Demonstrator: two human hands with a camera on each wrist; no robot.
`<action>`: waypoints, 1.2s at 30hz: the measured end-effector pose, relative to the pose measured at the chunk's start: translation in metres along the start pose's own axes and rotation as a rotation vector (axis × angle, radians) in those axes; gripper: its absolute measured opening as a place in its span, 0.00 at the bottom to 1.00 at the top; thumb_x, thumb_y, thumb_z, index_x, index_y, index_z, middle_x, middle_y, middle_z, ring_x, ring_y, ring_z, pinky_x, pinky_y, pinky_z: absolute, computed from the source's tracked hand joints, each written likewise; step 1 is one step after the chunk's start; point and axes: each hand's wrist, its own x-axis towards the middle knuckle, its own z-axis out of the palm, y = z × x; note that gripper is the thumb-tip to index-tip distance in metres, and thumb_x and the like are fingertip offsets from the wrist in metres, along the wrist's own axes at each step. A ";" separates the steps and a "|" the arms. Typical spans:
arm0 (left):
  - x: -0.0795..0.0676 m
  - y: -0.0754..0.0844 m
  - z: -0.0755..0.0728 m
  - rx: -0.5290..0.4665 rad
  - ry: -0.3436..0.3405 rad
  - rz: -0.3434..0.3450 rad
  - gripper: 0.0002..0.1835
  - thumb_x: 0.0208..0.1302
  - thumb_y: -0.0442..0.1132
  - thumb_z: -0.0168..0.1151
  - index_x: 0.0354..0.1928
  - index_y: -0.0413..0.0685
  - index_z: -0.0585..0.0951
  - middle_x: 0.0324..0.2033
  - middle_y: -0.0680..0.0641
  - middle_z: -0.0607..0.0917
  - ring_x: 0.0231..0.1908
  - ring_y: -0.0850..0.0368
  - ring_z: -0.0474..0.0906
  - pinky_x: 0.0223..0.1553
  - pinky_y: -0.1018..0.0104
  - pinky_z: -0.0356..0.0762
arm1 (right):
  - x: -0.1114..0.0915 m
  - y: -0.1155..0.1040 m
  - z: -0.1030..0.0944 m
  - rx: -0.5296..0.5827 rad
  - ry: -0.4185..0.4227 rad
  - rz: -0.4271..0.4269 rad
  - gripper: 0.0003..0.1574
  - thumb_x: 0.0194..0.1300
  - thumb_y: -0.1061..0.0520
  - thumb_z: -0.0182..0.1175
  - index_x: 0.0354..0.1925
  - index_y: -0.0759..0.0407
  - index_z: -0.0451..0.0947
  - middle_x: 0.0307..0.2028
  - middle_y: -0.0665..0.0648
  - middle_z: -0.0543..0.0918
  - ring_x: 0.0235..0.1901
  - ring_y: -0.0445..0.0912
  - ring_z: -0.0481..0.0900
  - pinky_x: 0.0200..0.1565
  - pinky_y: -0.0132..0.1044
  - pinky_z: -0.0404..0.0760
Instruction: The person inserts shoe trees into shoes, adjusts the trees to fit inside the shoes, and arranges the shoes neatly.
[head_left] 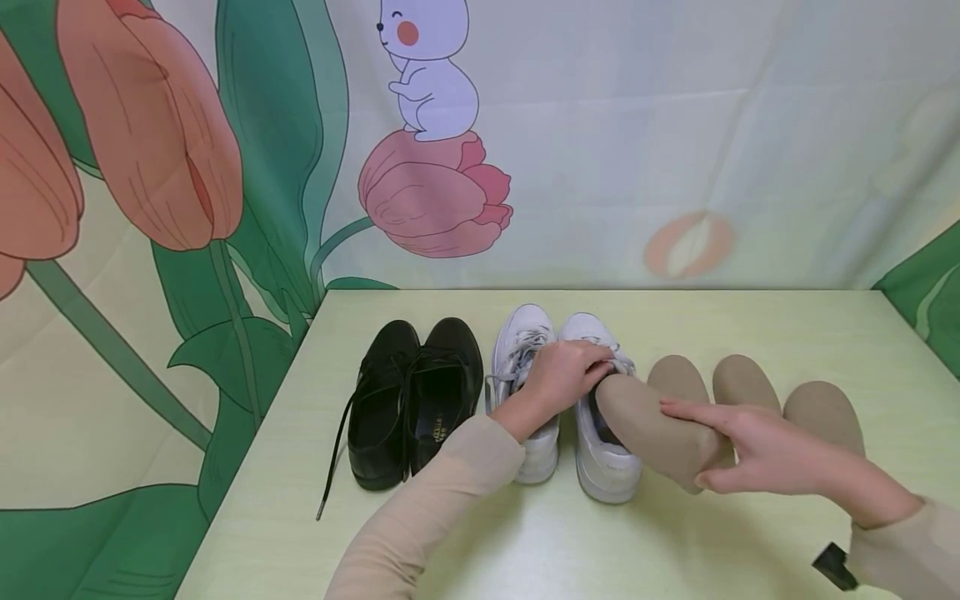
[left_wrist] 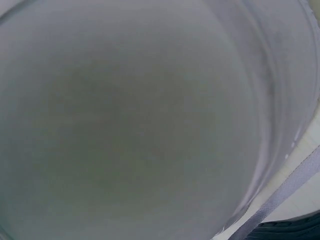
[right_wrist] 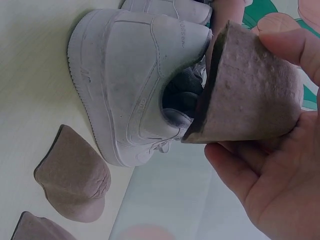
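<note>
A pair of white sneakers stands mid-table, toes to the back. At the right white sneaker (head_left: pixel 609 479), my left hand (head_left: pixel 561 377) pinches the tongue and laces at the front of the opening. My right hand (head_left: pixel 776 450) grips a brown moulded-pulp shoe insert (head_left: pixel 652 425) by its wide end, thumb on one side and fingers on the other. The insert's narrower end is at the sneaker's opening; in the right wrist view its hollow side (right_wrist: pixel 255 90) borders the dark lining. The left wrist view is mostly a blurred pale surface, with a grey lace (left_wrist: pixel 290 187) at lower right.
The left white sneaker (head_left: pixel 517 337) sits under my left forearm. Farther left are two black lace-up shoes (head_left: pixel 377 417), one lace trailing on the table (head_left: pixel 262 533). Three more inserts (head_left: pixel 742 383) lie to the right. A printed curtain (head_left: pixel 600 167) hangs behind.
</note>
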 end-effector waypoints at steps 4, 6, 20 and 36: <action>-0.001 0.000 0.000 0.006 -0.008 0.000 0.10 0.60 0.47 0.55 0.41 0.61 0.82 0.38 0.61 0.84 0.38 0.66 0.80 0.34 0.70 0.76 | 0.003 -0.001 0.000 -0.007 -0.013 -0.004 0.42 0.41 0.64 0.64 0.58 0.63 0.65 0.55 0.63 0.72 0.15 0.25 0.49 0.18 0.19 0.63; -0.001 0.000 -0.001 0.008 -0.017 0.000 0.10 0.60 0.47 0.54 0.41 0.61 0.82 0.38 0.61 0.84 0.39 0.66 0.80 0.35 0.69 0.76 | 0.005 -0.002 0.000 0.000 -0.023 0.003 0.42 0.40 0.64 0.63 0.58 0.63 0.65 0.54 0.62 0.73 0.14 0.25 0.49 0.17 0.20 0.62; 0.001 -0.003 -0.003 -0.054 -0.085 0.001 0.12 0.61 0.47 0.54 0.44 0.58 0.81 0.42 0.59 0.83 0.43 0.65 0.79 0.41 0.69 0.75 | 0.015 -0.004 0.001 0.023 -0.101 0.122 0.41 0.43 0.59 0.64 0.57 0.64 0.65 0.11 0.36 0.58 0.12 0.26 0.55 0.16 0.23 0.64; 0.000 -0.008 -0.006 -0.140 -0.118 -0.013 0.12 0.60 0.46 0.54 0.44 0.58 0.81 0.41 0.59 0.83 0.42 0.65 0.79 0.44 0.71 0.74 | 0.028 -0.008 0.004 0.051 -0.151 0.171 0.39 0.45 0.54 0.63 0.56 0.65 0.66 0.13 0.38 0.58 0.14 0.29 0.55 0.19 0.24 0.63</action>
